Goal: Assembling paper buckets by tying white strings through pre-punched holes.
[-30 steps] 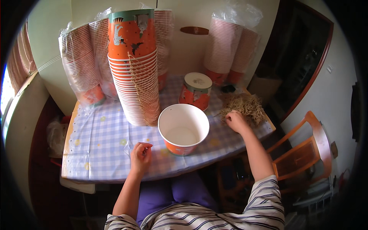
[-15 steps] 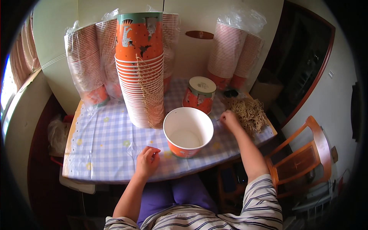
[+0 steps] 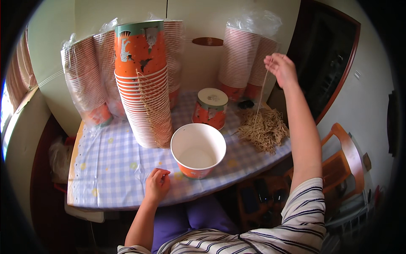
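My right hand (image 3: 281, 69) is raised above the tangled pile of tan string (image 3: 264, 132), fingers pinched on one strand of string (image 3: 264, 84). That strand runs taut down into the pile. At the table's front edge lies my left hand (image 3: 157, 185), its fingers loosely curled and no object showing in them. Just right of it a white-lined orange paper bucket (image 3: 198, 146) stands upright with its mouth up; no handle shows on it. Behind that bucket, a tall stack of nested paper buckets (image 3: 141, 106) has string handles hanging down its right side.
A small upside-down bucket (image 3: 210, 109) stands behind the open one. Plastic-wrapped bucket stacks (image 3: 82, 80) line the back left, with more wrapped stacks (image 3: 239, 59) at the back right. A checked cloth (image 3: 118, 169) covers the table. A wooden chair (image 3: 344, 156) is at the right.
My right hand has risen from beside the string pile, drawing a strand up with it. My left hand stays near the table edge. The whole view has shifted slightly.
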